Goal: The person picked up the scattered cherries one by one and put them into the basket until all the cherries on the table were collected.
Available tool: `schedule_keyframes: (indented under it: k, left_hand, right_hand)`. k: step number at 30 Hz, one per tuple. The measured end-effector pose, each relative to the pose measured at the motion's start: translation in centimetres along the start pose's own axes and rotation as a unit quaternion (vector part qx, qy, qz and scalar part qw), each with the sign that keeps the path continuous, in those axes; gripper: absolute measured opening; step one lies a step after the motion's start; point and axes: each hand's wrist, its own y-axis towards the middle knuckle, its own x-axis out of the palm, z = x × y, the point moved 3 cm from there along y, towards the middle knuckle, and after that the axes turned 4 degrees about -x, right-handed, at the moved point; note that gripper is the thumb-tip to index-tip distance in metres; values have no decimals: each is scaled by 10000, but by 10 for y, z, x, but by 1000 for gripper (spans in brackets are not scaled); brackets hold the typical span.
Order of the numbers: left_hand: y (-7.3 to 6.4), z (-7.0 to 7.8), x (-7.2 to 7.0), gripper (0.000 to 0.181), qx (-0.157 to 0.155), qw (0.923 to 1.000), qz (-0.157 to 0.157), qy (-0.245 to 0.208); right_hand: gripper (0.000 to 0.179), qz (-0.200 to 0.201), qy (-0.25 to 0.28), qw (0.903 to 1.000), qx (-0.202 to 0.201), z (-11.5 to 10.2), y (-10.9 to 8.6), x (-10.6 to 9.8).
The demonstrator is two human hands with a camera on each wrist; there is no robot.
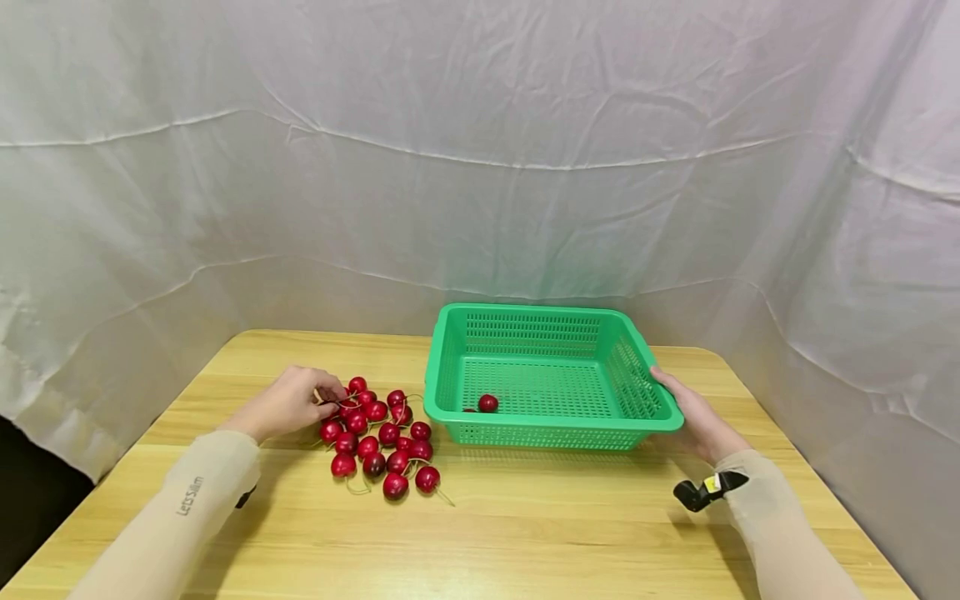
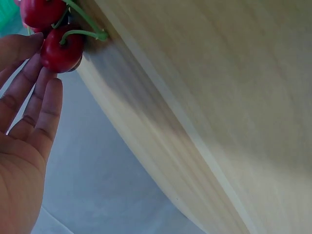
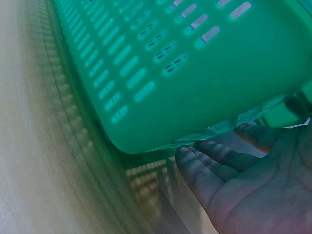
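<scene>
Red cherries point(image 1: 389, 434) with green stems lie in a cluster on the left of the table. My left hand point(image 1: 296, 402) is at the cluster's upper left edge. In the left wrist view, its thumb and fingers pinch a red cherry point(image 2: 63, 48) with a green stem. A green perforated plastic basket point(image 1: 543, 422) stands right of the cluster. Inside it, near the front left, is a cherry point(image 1: 488, 403), with another partly hidden by the rim. My right hand point(image 1: 693, 417) touches the basket's right side with fairly straight fingers point(image 3: 200, 170); its thumb is hidden in the right wrist view.
The wooden table point(image 1: 525, 533) has a pale cloth point(image 1: 480, 167) hanging behind it and along its sides. Black straps sit at both wrists, with a black device point(image 1: 697, 496) showing at the right one.
</scene>
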Motion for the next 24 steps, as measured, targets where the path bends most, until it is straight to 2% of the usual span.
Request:
schedule_keyframes:
  k: [16, 24]
  left_hand:
    - [0, 1, 2, 13, 197, 9995, 192, 179]
    - [2, 3, 1, 11, 188, 9994, 242, 179]
  right_hand:
    - [77, 30, -56, 10000, -41, -2, -2, 1]
    - [80, 101, -112, 9999, 16, -3, -3, 1]
